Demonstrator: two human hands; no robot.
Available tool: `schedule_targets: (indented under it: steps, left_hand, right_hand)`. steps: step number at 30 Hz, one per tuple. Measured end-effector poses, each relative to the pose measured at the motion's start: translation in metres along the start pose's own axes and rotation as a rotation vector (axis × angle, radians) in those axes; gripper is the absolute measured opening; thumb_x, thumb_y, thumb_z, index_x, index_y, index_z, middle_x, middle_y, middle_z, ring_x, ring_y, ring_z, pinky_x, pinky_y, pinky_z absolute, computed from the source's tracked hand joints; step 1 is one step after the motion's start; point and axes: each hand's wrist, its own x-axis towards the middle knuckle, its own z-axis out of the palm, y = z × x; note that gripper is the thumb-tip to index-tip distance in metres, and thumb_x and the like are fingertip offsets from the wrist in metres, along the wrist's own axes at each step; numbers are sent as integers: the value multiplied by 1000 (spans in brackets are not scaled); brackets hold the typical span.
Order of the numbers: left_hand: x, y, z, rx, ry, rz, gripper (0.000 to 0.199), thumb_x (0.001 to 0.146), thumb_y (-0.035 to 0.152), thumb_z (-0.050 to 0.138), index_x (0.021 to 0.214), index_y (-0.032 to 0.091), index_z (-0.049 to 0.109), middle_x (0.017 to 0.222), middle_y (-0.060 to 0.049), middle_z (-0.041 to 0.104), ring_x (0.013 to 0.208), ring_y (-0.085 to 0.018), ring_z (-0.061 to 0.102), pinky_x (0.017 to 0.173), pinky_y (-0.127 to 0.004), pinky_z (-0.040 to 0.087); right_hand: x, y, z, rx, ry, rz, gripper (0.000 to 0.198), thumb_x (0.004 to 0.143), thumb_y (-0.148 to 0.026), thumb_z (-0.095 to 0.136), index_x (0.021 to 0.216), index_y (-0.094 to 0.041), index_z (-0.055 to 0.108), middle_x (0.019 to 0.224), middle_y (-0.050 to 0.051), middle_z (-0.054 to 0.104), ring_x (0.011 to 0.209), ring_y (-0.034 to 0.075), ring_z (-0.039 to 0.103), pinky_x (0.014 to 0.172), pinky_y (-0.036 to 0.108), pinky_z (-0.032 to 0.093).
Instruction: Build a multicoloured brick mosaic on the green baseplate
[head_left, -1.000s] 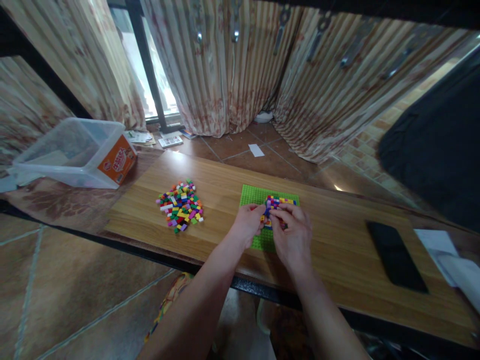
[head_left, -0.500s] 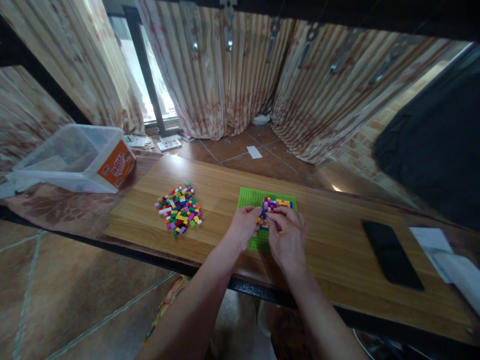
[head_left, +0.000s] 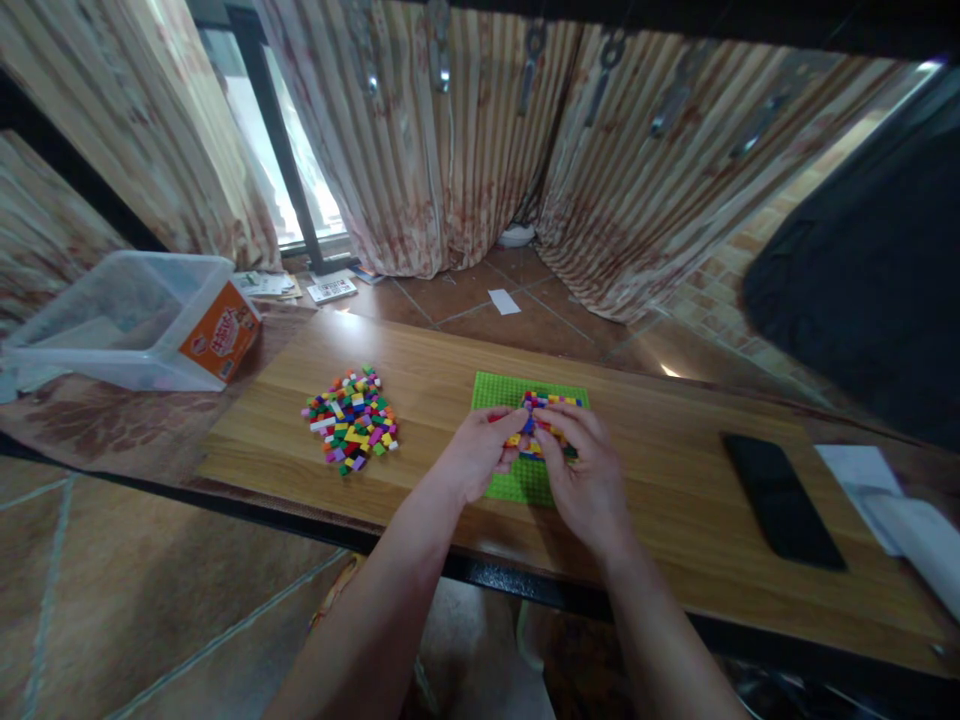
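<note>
Over a green studded baseplate [head_left: 517, 487], my left hand [head_left: 476, 452] is closed in a pinch, with a small blue building brick [head_left: 529, 423] at its thumb and fingertips. From the other side my right hand [head_left: 589, 462] meets it, thumb and forefinger bent in close to the same brick. Whether the right fingertips hold a piece of their own is too small to tell. Beneath and behind the fingers, a block of multicoloured bricks [head_left: 564, 400] stands on the plate, partly hidden by both hands. A loose pile of small coloured bricks [head_left: 352, 420] lies to the left on the wooden board.
A clear plastic bin [head_left: 150, 350] with an orange label stands at the far left. To the right lie a black phone [head_left: 784, 500] and white papers [head_left: 862, 475]. The wooden board [head_left: 427, 370] spans most of the table; striped curtains [head_left: 450, 150] hang behind it.
The right hand's thumb and forefinger have opened apart slightly, and more blue shows between the hands. The left hand keeps its pinch. My view has shifted a little to the right.
</note>
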Motion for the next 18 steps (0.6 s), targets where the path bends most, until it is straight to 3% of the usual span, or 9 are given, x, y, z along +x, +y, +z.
schedule_targets:
  steps: [11,18]
  left_hand:
    - [-2,-1,0,58,-62,-39,31,80,39,72,73,14,57,56,4,47,38,-1,28,38,-16,10]
    - [-3,-1,0,75,-79,-34,29,83,36,69,70,14,55,55,4,46,38,-1,26,38,-16,10]
  right_hand:
    - [2,4,-7,53,-48,-23,14,90,-34,63,96,-26,72,110,6,68,109,24,63,99,47,48]
    - [2,2,-11,59,-56,-28,15,89,-32,65,101,-27,72,110,6,69,107,23,63,97,45,49]
